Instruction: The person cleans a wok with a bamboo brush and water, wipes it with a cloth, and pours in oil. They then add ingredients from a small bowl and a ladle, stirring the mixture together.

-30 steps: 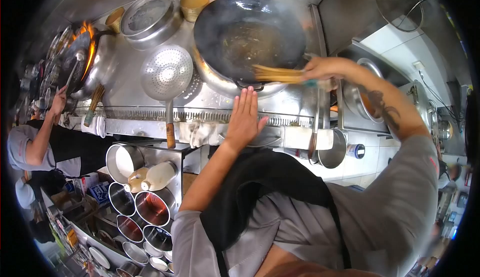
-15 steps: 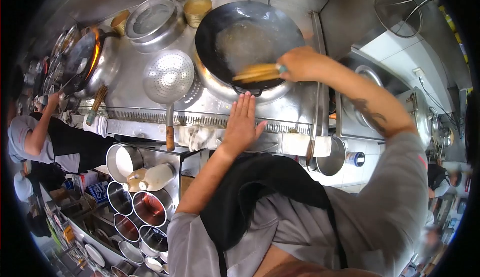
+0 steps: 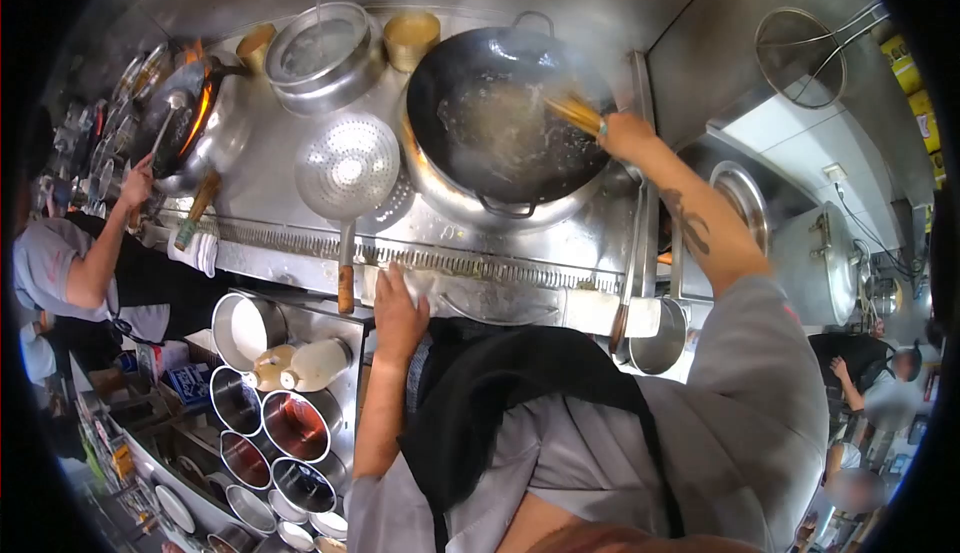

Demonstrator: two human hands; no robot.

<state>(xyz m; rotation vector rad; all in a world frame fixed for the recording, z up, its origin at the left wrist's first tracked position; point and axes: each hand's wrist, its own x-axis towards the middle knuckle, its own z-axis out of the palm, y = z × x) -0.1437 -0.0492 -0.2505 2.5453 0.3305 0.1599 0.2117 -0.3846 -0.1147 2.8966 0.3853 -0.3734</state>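
Observation:
My right hand (image 3: 628, 137) is closed around the handle of a bamboo wok brush (image 3: 574, 111). Its bristles reach over the right part of the black wok (image 3: 455, 158), where cloudy water is swirling and steaming. My left hand (image 3: 400, 318) is at the front edge of the stove, on or just over a whitish cloth (image 3: 440, 288), with fingers extended and thumb apart. Whether it touches the cloth is hard to see. Left of the wok lies a perforated ladle (image 3: 347, 166), its wooden handle pointing toward me, close to my left hand.
A steel pot with a strainer (image 3: 318, 58) and a woven-looking tub (image 3: 411, 41) stand behind. A long-handled tool (image 3: 628, 283) lies along the right edge. Sauce pots (image 3: 297, 423) and jugs (image 3: 318, 365) sit lower left. At left, a co-worker's arm (image 3: 105, 243) reaches toward a flaming wok (image 3: 180, 118).
My left hand has left the wok's near handle and moved left and down to the cloth. My right hand has swept the brush up and right; the water is more stirred and steam has risen.

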